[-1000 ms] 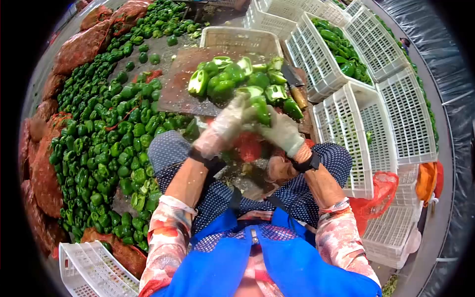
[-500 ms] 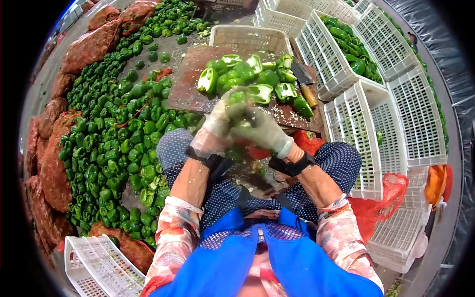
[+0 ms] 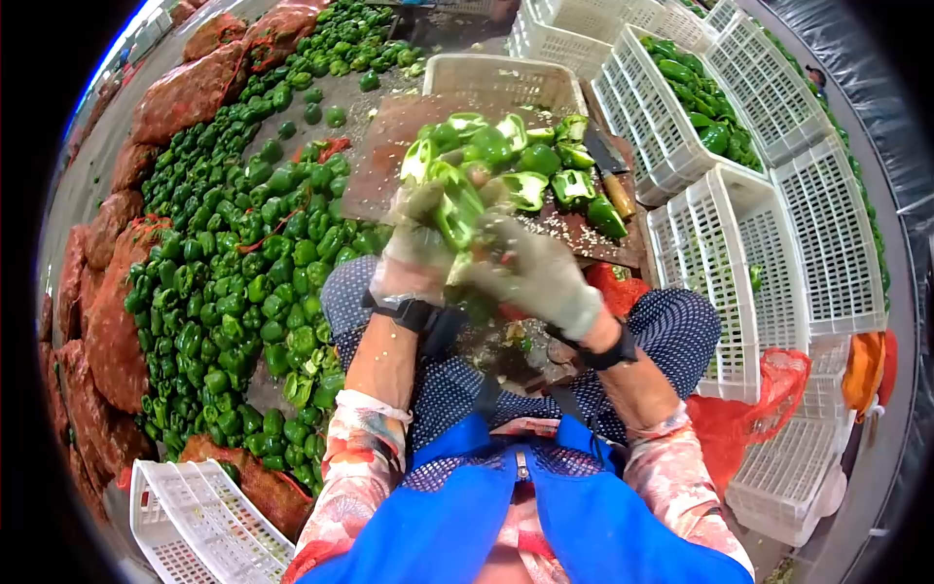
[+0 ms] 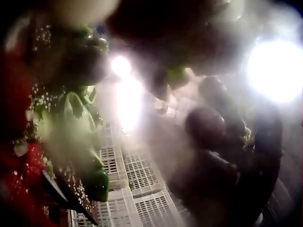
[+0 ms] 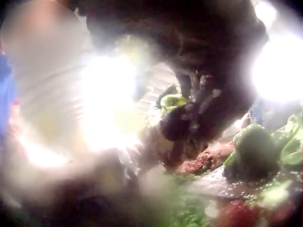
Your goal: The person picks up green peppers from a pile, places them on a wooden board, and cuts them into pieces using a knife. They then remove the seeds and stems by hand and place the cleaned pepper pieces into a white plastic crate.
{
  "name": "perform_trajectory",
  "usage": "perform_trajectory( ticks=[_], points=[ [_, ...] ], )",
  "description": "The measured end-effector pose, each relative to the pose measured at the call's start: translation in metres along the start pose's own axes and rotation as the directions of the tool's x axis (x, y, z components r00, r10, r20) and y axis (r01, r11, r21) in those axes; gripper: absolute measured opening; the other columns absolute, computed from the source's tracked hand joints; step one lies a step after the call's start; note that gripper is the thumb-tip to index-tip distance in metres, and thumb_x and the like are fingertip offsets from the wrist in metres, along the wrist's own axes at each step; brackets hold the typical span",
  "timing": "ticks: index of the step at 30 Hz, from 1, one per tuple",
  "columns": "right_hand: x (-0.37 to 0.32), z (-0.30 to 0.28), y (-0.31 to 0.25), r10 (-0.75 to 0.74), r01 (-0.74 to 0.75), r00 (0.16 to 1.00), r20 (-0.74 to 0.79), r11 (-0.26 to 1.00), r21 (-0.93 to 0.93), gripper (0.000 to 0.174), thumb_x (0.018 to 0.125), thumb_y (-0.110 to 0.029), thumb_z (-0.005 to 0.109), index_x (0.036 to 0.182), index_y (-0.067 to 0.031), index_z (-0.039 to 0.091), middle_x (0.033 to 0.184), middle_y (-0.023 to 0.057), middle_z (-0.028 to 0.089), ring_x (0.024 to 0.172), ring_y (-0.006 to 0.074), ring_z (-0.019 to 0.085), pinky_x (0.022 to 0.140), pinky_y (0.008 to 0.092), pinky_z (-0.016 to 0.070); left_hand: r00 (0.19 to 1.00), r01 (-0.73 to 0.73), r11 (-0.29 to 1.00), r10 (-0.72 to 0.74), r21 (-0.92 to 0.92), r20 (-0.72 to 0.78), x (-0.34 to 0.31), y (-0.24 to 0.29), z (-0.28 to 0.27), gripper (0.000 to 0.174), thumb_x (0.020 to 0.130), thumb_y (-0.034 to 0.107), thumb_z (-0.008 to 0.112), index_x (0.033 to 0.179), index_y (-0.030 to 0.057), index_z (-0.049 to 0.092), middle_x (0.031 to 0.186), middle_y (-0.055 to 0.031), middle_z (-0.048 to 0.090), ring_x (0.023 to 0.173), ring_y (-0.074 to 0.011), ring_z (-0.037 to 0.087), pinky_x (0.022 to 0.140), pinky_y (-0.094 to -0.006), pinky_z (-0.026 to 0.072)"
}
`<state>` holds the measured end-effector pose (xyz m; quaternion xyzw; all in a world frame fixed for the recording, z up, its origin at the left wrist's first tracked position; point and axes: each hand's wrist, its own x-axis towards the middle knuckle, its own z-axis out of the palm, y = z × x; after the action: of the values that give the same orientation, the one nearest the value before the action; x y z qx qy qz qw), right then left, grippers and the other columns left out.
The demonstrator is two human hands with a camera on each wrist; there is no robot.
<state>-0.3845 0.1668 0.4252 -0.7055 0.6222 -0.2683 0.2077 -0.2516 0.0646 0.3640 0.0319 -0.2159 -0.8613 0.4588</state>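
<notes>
In the head view my gloved left hand (image 3: 413, 261) grips a cut-open green bell pepper (image 3: 457, 209), its pale inside showing, just short of the board's near edge. Close beside it, my gloved right hand (image 3: 545, 273) is blurred by motion, and I cannot tell whether its fingers hold anything. Cut bell peppers (image 3: 525, 190) lie heaped on a brown cutting board (image 3: 375, 185) strewn with seeds. A knife (image 3: 617, 193) with a wooden handle rests at the board's right side. Glare and haze hide most of both hands in the wrist views.
Loose green peppers (image 3: 233, 311) cover the floor at left, bordered by full red mesh sacks (image 3: 190, 97). White crates stand at right, one crate (image 3: 632, 112) holding peppers. Behind the board is another crate (image 3: 501, 73). A red net (image 3: 769, 394) hangs at lower right.
Both hands were close together around a pepper. Now the opened pepper shows in the left hand, and the right hand has drawn to its lower right. The head view has shifted slightly.
</notes>
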Motion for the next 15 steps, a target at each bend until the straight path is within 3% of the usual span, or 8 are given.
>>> perform_trajectory(
  ticks=[1,3,5,9,10,13,14,15],
  points=[
    [0.007,-0.002,-0.015,0.093,-0.079,0.992,0.089,0.986,-0.149,0.050,0.086,-0.031,0.068,0.126,-0.0040,0.054,0.092,0.0175,0.069,0.077,0.0210,0.069,0.066,0.0371,0.0546,1.000,-0.004,1.000,0.004,0.006,-0.007,0.003,-0.003,0.001,0.055,0.082,0.025,0.070,0.129,0.0025,0.051,0.109,-0.0174,0.060,0.105,-0.0350,0.060,0.093,-0.0509,0.0507],
    [0.012,0.039,0.015,-0.044,0.044,0.992,-0.117,0.999,-0.002,0.051,0.086,-0.029,0.065,0.129,-0.0055,0.050,0.081,0.0185,0.066,0.068,0.0318,0.067,0.060,0.0426,0.0535,0.999,-0.039,0.999,0.039,0.008,-0.018,0.004,-0.004,0.002,0.058,0.082,0.020,0.071,0.130,0.0015,0.046,0.105,-0.0157,0.061,0.100,-0.0329,0.062,0.092,-0.0485,0.0517],
    [0.011,0.048,0.016,-0.065,0.060,0.976,-0.210,0.998,-0.029,0.052,0.085,-0.033,0.064,0.128,-0.0083,0.049,0.072,0.0172,0.064,0.061,0.0357,0.065,0.055,0.0446,0.0525,0.996,-0.077,0.997,0.077,0.019,-0.038,0.004,-0.002,0.001,0.061,0.081,0.015,0.072,0.132,0.0005,0.040,0.102,-0.0140,0.062,0.095,-0.0309,0.064,0.090,-0.0462,0.0526],
    [-0.005,0.007,0.005,-0.163,0.176,0.981,0.109,0.977,-0.121,0.052,0.084,-0.031,0.065,0.130,-0.0124,0.049,0.090,0.0187,0.064,0.075,0.0360,0.065,0.067,0.0452,0.0531,0.999,-0.032,0.989,0.026,-0.141,-0.042,-0.001,0.008,0.007,0.057,0.082,0.017,0.071,0.130,0.0025,0.043,0.102,-0.0140,0.061,0.095,-0.0303,0.063,0.092,-0.0481,0.0516],
    [-0.003,0.000,0.008,-0.238,0.236,0.971,0.014,0.953,-0.192,0.050,0.082,-0.035,0.068,0.125,-0.0131,0.054,0.097,0.0184,0.063,0.081,0.0352,0.065,0.071,0.0450,0.0526,1.000,-0.003,0.990,0.003,-0.144,-0.003,-0.007,0.007,0.019,0.052,0.084,0.018,0.068,0.128,0.0032,0.046,0.102,-0.0145,0.061,0.098,-0.0303,0.062,0.092,-0.0482,0.0511],
    [0.012,-0.008,0.000,-0.123,0.115,0.981,-0.148,0.991,-0.063,0.036,0.087,-0.032,0.064,0.117,-0.0132,0.060,0.098,0.0176,0.064,0.079,0.0326,0.066,0.068,0.0433,0.0530,1.000,-0.001,0.976,0.001,-0.219,-0.001,-0.006,0.000,0.023,0.049,0.086,0.020,0.066,0.128,0.0031,0.047,0.104,-0.0151,0.062,0.100,-0.0303,0.061,0.092,-0.0479,0.0505],
    [0.023,-0.003,0.000,-0.198,0.172,0.957,-0.212,0.976,-0.136,0.026,0.088,-0.021,0.064,0.108,-0.0060,0.062,0.091,0.0165,0.066,0.076,0.0309,0.067,0.064,0.0365,0.0537,1.000,0.004,0.987,-0.003,-0.162,0.012,-0.007,0.000,0.027,0.048,0.085,0.017,0.067,0.127,0.0026,0.048,0.108,-0.0149,0.062,0.102,-0.0300,0.060,0.091,-0.0449,0.0512],
    [0.034,0.005,0.001,-0.266,0.208,0.934,-0.239,0.948,-0.241,0.022,0.086,-0.019,0.064,0.103,-0.0056,0.063,0.090,0.0180,0.066,0.074,0.0323,0.066,0.063,0.0382,0.0531,1.000,-0.002,0.993,0.003,-0.122,0.015,-0.007,-0.004,0.028,0.049,0.085,0.016,0.068,0.127,0.0028,0.048,0.109,-0.0146,0.061,0.103,-0.0294,0.060,0.091,-0.0440,0.0515]
  ],
)
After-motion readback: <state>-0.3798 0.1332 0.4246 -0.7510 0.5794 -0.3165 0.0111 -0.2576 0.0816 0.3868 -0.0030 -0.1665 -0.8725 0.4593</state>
